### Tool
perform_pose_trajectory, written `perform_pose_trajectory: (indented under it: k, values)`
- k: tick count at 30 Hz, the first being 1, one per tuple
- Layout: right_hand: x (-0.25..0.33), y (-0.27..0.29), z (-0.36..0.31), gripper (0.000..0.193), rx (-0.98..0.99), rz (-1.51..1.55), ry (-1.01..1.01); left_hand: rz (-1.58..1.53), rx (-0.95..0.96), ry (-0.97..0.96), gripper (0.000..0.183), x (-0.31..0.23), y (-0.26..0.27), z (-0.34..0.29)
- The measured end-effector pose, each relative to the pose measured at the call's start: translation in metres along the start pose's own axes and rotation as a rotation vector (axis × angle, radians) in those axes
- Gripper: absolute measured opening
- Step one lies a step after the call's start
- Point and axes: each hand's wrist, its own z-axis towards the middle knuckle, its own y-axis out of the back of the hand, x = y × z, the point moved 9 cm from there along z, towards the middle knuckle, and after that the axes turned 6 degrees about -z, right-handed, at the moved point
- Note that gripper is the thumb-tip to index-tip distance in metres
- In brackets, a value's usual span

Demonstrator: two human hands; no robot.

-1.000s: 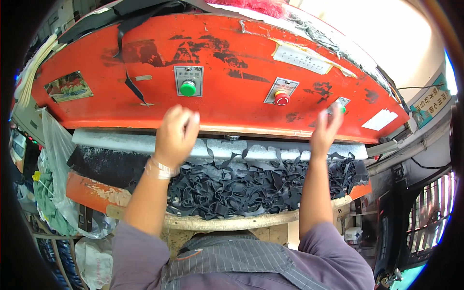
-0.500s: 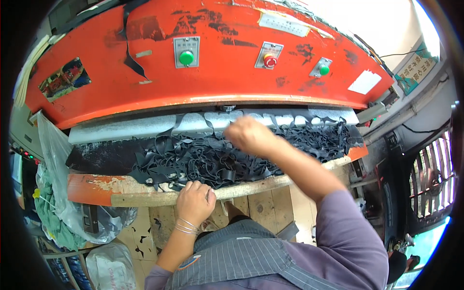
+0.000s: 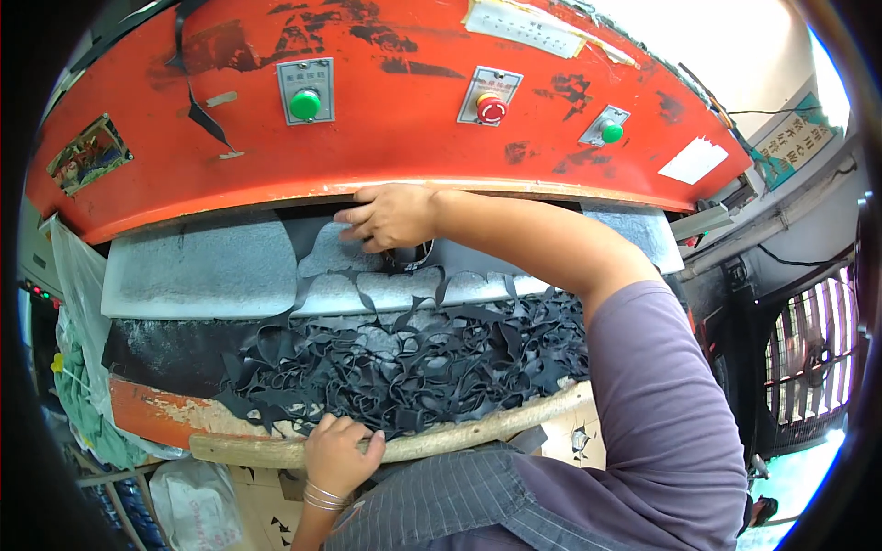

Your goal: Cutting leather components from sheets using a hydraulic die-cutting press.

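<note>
Though thin, black scraps [image 3: 459,363] (before slab [image 3: 202,262])

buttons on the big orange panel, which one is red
The middle button. It alone is red; the left button and the right button, either side of it on the panel, are both green.

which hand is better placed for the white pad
The right hand, it seems: it is over the white pad. The left hand is down at the wooden rail, with black scraps between it and the pad.
</note>
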Motion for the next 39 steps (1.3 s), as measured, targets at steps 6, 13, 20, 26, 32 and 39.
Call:
perform_pose_trajectory:
  k: [6,13,20,26,32,39]
  values:
    - [0.016,-0.015,-0.021,0.018,0.010,0.053,0.098,-0.186,-0.398,-0.092,0.012,-0.037,0.053,0.079]
    - [-0.050,0.014,-0.146,0.029,0.199,0.452,-1.059,-0.283,-0.296,-0.067,0.035,-0.043,0.001,0.193]
    - [0.020,-0.035,-0.229,0.040,0.426,0.669,-1.590,-0.143,-0.137,-0.084,0.066,-0.035,-0.087,0.216]
    - [0.072,-0.023,-0.264,0.060,-0.087,0.904,-1.699,-0.089,-0.087,-0.141,0.069,-0.034,-0.089,0.213]
    - [0.098,-0.013,-0.259,0.063,-0.166,0.646,-1.468,-0.109,-0.050,-0.129,0.072,-0.033,-0.086,0.211]
    - [0.098,-0.006,-0.255,0.058,-0.211,0.488,-1.451,-0.127,0.080,-0.140,0.077,-0.033,-0.094,0.216]
